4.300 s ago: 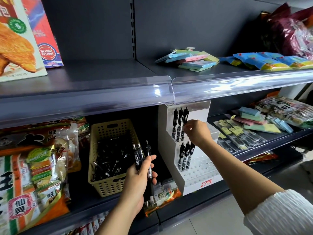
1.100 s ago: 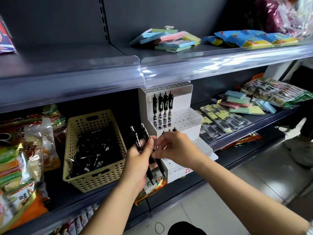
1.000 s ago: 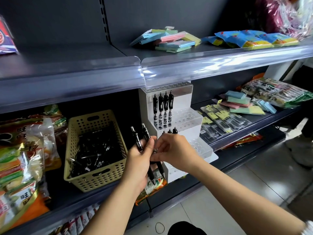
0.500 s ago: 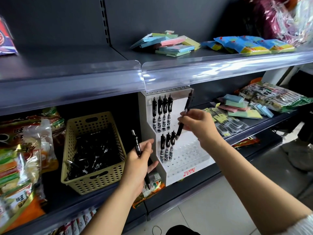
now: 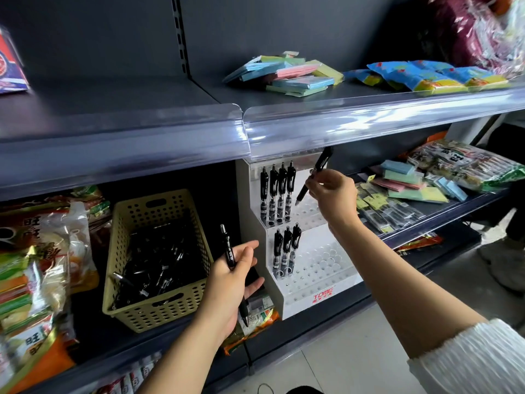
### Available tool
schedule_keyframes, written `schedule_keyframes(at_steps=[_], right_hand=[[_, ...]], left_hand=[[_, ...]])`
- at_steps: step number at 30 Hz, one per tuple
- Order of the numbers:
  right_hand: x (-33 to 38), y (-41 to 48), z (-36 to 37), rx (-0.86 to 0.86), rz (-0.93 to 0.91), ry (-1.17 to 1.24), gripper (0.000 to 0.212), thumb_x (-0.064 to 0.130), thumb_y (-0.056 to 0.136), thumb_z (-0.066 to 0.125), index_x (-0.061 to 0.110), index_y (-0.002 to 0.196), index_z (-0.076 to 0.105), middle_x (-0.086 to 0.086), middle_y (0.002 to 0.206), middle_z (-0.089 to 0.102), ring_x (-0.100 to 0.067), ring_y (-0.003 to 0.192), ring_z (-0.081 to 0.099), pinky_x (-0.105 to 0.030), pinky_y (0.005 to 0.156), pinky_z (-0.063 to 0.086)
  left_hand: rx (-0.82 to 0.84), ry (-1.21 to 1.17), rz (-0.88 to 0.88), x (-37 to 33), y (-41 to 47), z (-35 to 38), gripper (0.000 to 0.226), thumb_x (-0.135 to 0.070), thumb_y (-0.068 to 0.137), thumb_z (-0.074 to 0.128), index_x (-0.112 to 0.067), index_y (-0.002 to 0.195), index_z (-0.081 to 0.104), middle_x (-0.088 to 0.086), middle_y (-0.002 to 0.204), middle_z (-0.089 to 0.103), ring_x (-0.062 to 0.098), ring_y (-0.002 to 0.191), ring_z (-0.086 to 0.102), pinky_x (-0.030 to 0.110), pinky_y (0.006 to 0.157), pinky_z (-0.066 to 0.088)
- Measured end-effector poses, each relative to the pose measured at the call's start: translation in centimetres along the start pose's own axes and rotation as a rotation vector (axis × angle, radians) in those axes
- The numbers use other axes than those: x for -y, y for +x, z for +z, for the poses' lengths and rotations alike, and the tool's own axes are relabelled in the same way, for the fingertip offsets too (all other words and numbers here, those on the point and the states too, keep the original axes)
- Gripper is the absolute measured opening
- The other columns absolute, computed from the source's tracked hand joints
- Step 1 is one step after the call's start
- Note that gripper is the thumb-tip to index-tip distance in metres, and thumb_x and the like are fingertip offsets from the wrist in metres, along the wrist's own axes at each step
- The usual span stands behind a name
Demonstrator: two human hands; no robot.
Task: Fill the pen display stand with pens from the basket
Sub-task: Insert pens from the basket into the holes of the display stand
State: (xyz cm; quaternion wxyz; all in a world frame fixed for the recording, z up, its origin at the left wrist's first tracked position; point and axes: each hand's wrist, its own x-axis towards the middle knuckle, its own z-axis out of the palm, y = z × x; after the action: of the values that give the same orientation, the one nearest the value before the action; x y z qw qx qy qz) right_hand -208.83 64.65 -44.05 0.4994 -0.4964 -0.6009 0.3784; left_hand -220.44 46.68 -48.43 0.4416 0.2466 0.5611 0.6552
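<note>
As the right grip (image 5: 333, 194) rose from the lower tier, it stayed clamped on a tilted pen (image 5: 319, 169), tip just below the grip, over the top row of the stand (image 5: 318, 268) beside four seated pens (image 5: 277, 191). Spare pen (image 5: 228, 248): clamped in the left grip (image 5: 230, 282), basket (image 5: 159, 311) just left of it. Insertion judged next.

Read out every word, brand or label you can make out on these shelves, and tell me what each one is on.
"TOME": red print on the front of the white pen display stand; the smaller red line under it is too small.
"旺": large characters on the snack bags at left.
White print on the pen in the left hand: too small to read.
Round logo on the box, top left: blurred.
</note>
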Motion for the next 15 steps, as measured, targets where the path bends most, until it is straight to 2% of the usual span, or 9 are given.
schedule_keyframes(at_steps=[4, 5, 7, 9, 10, 12, 15], right_hand=[[-0.4, 0.3, 0.4, -0.002, -0.026, -0.067, 0.014, 0.014, 0.077, 0.072, 0.026, 0.077, 0.066, 0.004, 0.077, 0.070, -0.024, 0.080, 0.068, -0.049, 0.082, 0.053], [-0.5, 0.3, 0.6, 0.006, -0.033, -0.085, 0.012, 0.015, 0.077, 0.072, 0.026, 0.079, 0.066, 0.004, 0.078, 0.070, -0.025, 0.080, 0.067, -0.050, 0.081, 0.053], [-0.6, 0.2, 0.7, 0.021, -0.042, -0.139, 0.010, 0.017, 0.078, 0.071, 0.024, 0.084, 0.068, 0.003, 0.083, 0.071, -0.025, 0.082, 0.067, -0.048, 0.080, 0.054], [-0.7, 0.2, 0.8, 0.029, -0.060, -0.235, 0.012, 0.018, 0.079, 0.070, 0.018, 0.091, 0.071, 0.000, 0.090, 0.073, -0.023, 0.085, 0.066, -0.043, 0.080, 0.054], [-0.7, 0.2, 0.8, 0.046, -0.079, -0.287, 0.015, 0.016, 0.079, 0.070, 0.013, 0.094, 0.072, -0.003, 0.093, 0.073, -0.022, 0.087, 0.067, -0.039, 0.080, 0.054], [-0.8, 0.3, 1.1, 0.112, -0.115, -0.385, 0.018, 0.013, 0.080, 0.069, 0.005, 0.096, 0.071, -0.010, 0.096, 0.073, -0.023, 0.091, 0.067, -0.035, 0.084, 0.053], [-1.0, 0.2, 1.4, 0.167, -0.142, -0.512, 0.016, 0.014, 0.082, 0.068, 0.007, 0.096, 0.072, -0.010, 0.096, 0.073, -0.024, 0.092, 0.067, -0.035, 0.084, 0.053]], left_hand=[[-0.003, 0.015, -0.009, 0.0, 0.3, -0.2, 0.019, -0.017, 0.095, 0.050, -0.020, 0.097, 0.069, -0.004, 0.109, 0.059, 0.011, 0.104, 0.056, 0.040, 0.081, 0.057], [-0.005, 0.018, -0.014, 0.1, 0.4, -0.2, 0.019, -0.018, 0.095, 0.050, -0.019, 0.097, 0.069, -0.003, 0.105, 0.059, 0.010, 0.099, 0.057, 0.038, 0.079, 0.058], [-0.013, 0.028, -0.022, 0.1, 0.5, -0.3, 0.020, -0.022, 0.095, 0.050, -0.018, 0.095, 0.069, -0.001, 0.083, 0.055, 0.009, 0.077, 0.053, 0.027, 0.069, 0.057], [-0.019, 0.094, -0.005, 0.0, 0.4, -0.6, 0.023, -0.030, 0.094, 0.049, -0.018, 0.094, 0.068, -0.003, 0.062, 0.036, 0.006, 0.054, 0.037, 0.016, 0.049, 0.042], [-0.016, 0.130, 0.013, 0.0, 0.3, -0.7, 0.025, -0.034, 0.094, 0.048, -0.018, 0.095, 0.068, -0.005, 0.058, 0.028, 0.006, 0.049, 0.030, 0.016, 0.044, 0.033], [-0.019, 0.168, 0.041, 0.0, 0.3, -0.9, 0.028, -0.039, 0.093, 0.047, -0.019, 0.096, 0.067, -0.007, 0.057, 0.023, 0.005, 0.046, 0.023, 0.017, 0.041, 0.023], [-0.025, 0.178, 0.039, -0.2, 0.4, -1.1, 0.030, -0.045, 0.090, 0.048, -0.021, 0.096, 0.066, -0.008, 0.058, 0.024, 0.005, 0.045, 0.023, 0.017, 0.041, 0.023]])
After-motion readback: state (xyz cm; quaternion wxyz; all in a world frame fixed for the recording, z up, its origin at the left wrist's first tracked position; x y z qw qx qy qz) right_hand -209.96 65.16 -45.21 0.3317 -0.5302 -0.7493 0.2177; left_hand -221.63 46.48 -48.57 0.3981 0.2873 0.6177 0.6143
